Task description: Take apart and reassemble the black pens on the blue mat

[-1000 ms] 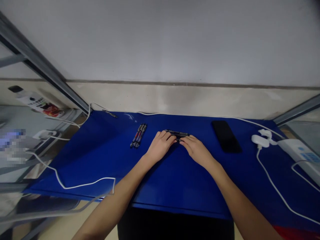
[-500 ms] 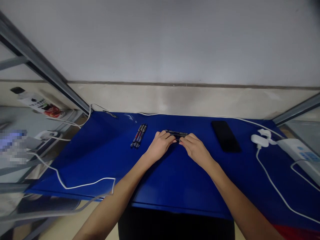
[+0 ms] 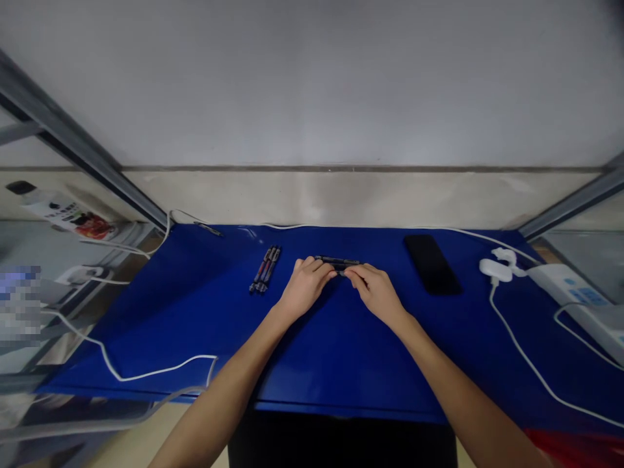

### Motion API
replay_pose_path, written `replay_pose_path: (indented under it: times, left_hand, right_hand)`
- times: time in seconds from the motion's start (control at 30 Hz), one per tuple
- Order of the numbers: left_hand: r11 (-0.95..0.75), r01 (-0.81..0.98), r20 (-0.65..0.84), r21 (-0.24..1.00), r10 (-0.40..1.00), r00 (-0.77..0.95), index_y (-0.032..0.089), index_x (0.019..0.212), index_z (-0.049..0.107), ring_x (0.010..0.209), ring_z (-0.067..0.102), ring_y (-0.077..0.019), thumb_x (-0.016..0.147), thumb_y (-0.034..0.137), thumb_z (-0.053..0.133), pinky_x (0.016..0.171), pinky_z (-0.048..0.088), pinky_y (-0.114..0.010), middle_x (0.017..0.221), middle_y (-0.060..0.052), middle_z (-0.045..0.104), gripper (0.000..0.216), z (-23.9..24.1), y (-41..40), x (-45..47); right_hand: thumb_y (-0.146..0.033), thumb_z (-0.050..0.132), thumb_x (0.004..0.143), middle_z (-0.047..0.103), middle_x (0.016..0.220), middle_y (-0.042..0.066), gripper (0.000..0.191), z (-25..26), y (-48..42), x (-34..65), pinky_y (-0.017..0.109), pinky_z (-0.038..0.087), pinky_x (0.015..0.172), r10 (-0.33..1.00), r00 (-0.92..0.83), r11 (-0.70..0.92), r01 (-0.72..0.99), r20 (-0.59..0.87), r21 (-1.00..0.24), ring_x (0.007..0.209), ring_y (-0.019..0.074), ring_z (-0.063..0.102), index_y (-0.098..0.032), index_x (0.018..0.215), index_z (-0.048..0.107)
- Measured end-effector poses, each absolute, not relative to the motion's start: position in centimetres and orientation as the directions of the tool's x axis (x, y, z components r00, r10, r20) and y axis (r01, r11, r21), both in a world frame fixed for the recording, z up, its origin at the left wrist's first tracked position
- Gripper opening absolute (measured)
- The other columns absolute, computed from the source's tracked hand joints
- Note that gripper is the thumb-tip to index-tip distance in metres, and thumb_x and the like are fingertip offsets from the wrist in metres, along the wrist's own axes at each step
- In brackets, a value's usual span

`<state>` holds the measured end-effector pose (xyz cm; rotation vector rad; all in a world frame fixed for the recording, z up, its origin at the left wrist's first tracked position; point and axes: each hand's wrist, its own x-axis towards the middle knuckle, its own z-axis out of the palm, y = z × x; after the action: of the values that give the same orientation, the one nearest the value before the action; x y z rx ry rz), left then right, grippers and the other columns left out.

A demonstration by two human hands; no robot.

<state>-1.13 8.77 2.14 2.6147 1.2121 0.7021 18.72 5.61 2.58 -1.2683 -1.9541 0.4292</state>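
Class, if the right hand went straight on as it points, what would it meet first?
Likely the dark, slender, plastic-looking pens just ahead of the right hand, though depth is unclear.

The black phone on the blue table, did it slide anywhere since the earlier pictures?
No. Judged against the back edge of the blue table, the black phone has stayed put; the whole view shifted.

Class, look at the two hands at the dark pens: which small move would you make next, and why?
Perhaps the left hand and right hand should press gently inward, evening up the dark pens. They lie crosswise on the blue tabletop, with the hands at opposite ends; fingers cover those ends, so their alignment cannot be seen.
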Motion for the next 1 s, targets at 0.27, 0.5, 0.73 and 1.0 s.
replay_pose_path:
  times: [0.27, 0.5, 0.73, 1.0]
  left_hand:
    - [-0.643, 0.667, 0.301, 0.377, 0.766, 0.568, 0.019, 0.096, 0.062, 0.089, 0.052, -0.0191, 0.103, 0.036, 0.032, 0.077, 0.031, -0.033, 0.096, -0.005, 0.067, 0.035, 2.32, 8.64, -0.79]
    - [-0.624, 0.694, 0.290, 0.359, 0.782, 0.552, 0.019, 0.094, 0.062, 0.087, 0.052, -0.0195, 0.103, 0.036, 0.031, 0.076, 0.031, -0.033, 0.095, -0.006, 0.067, 0.036, 2.35, 8.78, -0.92]
    - [-0.640, 0.684, 0.280, 0.350, 0.768, 0.575, 0.020, 0.099, 0.063, 0.090, 0.052, -0.0201, 0.103, 0.037, 0.032, 0.077, 0.031, -0.034, 0.098, -0.006, 0.068, 0.035, 2.25, 8.66, -0.82]
    - [-0.633, 0.682, 0.273, 0.366, 0.774, 0.572, 0.020, 0.097, 0.063, 0.091, 0.052, -0.0203, 0.103, 0.037, 0.032, 0.078, 0.032, -0.035, 0.097, -0.006, 0.068, 0.036, 2.24, 8.52, -0.65]
  right_hand:
    - [-0.031, 0.057, 0.092, 0.068, 0.087, 0.002, 0.021, 3.09, 5.50, 18.80, 0.034, 0.051, 0.078, 0.952, -0.154, 0.307, 0.484, 0.265, -0.819, 0.081, 0.0192, 0.064, -0.025, 0.112, 0.056]
    - [-0.028, 0.068, 0.083, 0.062, 0.113, 0.006, 0.053, 2.86, 5.48, 18.54, 0.042, 0.045, 0.097, 0.934, -0.145, 0.356, 0.451, 0.327, -0.818, 0.109, 0.0238, 0.059, -0.028, 0.130, 0.044]
    - [-0.025, 0.057, 0.089, 0.063, 0.101, 0.004, 0.051, 2.68, 5.72, 18.79, 0.040, 0.049, 0.090, 0.950, -0.158, 0.311, 0.406, 0.269, -0.859, 0.097, 0.0203, 0.062, -0.030, 0.137, 0.040]
    - [-0.027, 0.050, 0.094, 0.067, 0.091, 0.002, 0.050, 2.67, 5.71, 18.99, 0.042, 0.048, 0.094, 0.955, -0.204, 0.284, 0.435, 0.214, -0.855, 0.090, 0.0189, 0.065, -0.029, 0.142, 0.037]
